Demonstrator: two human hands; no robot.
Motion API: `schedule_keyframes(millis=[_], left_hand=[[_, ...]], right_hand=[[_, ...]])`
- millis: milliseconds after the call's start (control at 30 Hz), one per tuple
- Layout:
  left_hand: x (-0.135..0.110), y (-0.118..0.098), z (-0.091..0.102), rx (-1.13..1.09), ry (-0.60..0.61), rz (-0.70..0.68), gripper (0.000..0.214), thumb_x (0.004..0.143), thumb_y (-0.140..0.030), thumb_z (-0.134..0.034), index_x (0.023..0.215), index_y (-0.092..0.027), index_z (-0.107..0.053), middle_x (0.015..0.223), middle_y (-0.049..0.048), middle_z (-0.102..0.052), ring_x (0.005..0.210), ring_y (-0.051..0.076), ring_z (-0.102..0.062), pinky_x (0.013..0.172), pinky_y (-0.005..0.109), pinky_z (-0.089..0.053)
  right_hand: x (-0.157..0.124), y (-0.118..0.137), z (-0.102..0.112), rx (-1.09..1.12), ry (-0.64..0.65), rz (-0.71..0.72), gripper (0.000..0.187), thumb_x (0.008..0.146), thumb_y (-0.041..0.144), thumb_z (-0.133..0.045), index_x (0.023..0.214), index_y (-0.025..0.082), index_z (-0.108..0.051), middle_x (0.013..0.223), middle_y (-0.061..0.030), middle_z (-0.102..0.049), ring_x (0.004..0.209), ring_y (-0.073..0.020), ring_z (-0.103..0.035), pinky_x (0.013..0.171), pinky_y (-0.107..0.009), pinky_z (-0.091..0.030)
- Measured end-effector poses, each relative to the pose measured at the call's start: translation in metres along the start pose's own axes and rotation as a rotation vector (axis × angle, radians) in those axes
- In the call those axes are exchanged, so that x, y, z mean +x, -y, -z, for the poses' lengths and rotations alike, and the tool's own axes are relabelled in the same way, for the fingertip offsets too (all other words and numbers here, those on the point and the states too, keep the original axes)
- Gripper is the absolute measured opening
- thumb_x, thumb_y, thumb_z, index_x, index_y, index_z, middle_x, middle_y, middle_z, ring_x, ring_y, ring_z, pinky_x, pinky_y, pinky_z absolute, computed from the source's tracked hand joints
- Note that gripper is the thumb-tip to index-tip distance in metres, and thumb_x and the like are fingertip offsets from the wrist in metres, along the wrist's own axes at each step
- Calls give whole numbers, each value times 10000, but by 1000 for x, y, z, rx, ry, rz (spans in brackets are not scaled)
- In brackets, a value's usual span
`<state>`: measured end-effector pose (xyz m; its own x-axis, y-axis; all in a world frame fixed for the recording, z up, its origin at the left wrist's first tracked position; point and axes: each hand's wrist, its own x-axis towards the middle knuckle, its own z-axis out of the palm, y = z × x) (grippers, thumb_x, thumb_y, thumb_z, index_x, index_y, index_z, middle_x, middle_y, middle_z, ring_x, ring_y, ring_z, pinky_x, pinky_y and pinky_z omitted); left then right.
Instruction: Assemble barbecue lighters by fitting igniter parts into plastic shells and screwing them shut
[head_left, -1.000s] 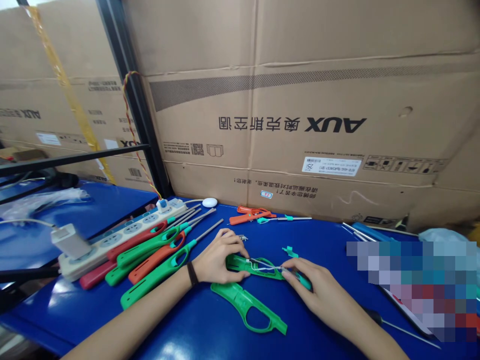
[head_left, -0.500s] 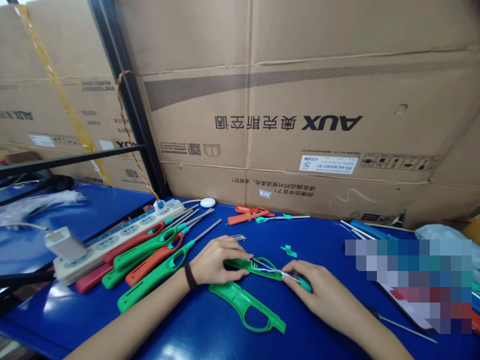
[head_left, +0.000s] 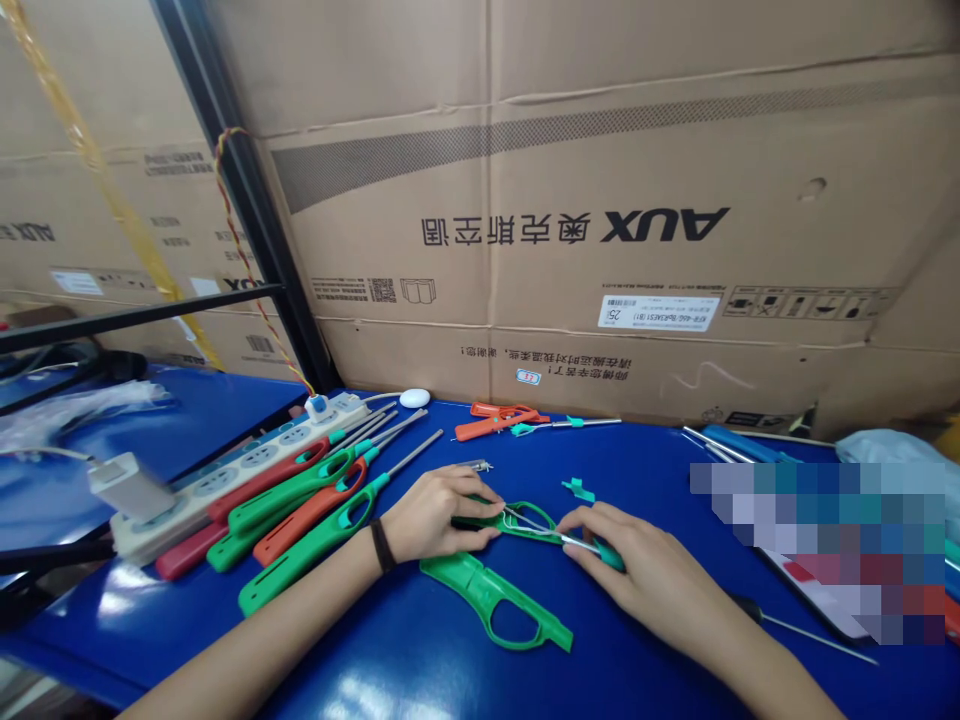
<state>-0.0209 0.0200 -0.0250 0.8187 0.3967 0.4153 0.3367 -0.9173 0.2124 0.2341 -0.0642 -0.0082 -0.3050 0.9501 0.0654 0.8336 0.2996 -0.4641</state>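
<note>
My left hand point(head_left: 448, 512) is closed on the handle end of a green lighter shell half point(head_left: 517, 522), whose open inside shows thin white wires. In my right hand point(head_left: 626, 545), the fingers pinch a metal tube point(head_left: 576, 541) at the other end of that shell. A teal piece point(head_left: 609, 556) shows under the right fingers, partly hidden. Nearer to me lies the other green shell half point(head_left: 495, 603), flat on the blue table. A small teal part point(head_left: 577, 490) rests just beyond the right hand, and a small clear part point(head_left: 478, 466) sits behind the left hand.
Several assembled lighters point(head_left: 307, 545) lie at left against a white power strip point(head_left: 214, 478). An opened orange lighter point(head_left: 495, 425) is at the back, before a large carton point(head_left: 525, 180). A screwdriver point(head_left: 810, 635) lies at right, near a blurred patch. A black frame post point(head_left: 251, 190) stands at left.
The view has shifted slightly. My right hand and the tube sit a little closer to the shell; my left hand keeps its hold.
</note>
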Motion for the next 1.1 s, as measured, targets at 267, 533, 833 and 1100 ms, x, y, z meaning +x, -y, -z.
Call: schedule_keyframes(millis=[267, 533, 833, 1100], left_hand=[[-3, 5, -4, -118, -30, 45, 221, 831, -292, -633, 1025, -200, -686, 1019, 25, -710, 919, 163, -656, 934, 309, -454], [-4, 6, -5, -179, -22, 143, 311, 803, -311, -660, 1099, -218, -654, 996, 32, -700, 913, 168, -642, 929, 313, -452], [-2, -6, -6, -192, -1, 101, 283, 847, -314, -617, 1113, -222, -645, 1066, 45, -669, 950, 166, -631, 869, 271, -481], [0, -15, -7, -195, 26, 122, 157, 852, -251, -594, 980, -221, -681, 1123, 43, -600, 901, 140, -619, 833, 242, -486]], right_hand=[[1, -5, -1, -29, 5, 4, 214, 952, 386, -361, 1043, 360, -553, 1103, -4, -619, 989, -268, -618, 821, -424, -479], [1, -5, 0, 23, 24, 9, 217, 965, 403, -325, 1060, 375, -517, 1127, 23, -593, 1009, -248, -603, 864, -420, -460], [1, -2, -1, 22, 19, 44, 134, 945, 369, -406, 988, 338, -528, 1006, 24, -565, 823, -182, -613, 774, -342, -474], [2, 2, -3, 9, 14, 85, 121, 927, 317, -456, 990, 318, -559, 963, 17, -589, 804, -175, -619, 730, -303, -476]])
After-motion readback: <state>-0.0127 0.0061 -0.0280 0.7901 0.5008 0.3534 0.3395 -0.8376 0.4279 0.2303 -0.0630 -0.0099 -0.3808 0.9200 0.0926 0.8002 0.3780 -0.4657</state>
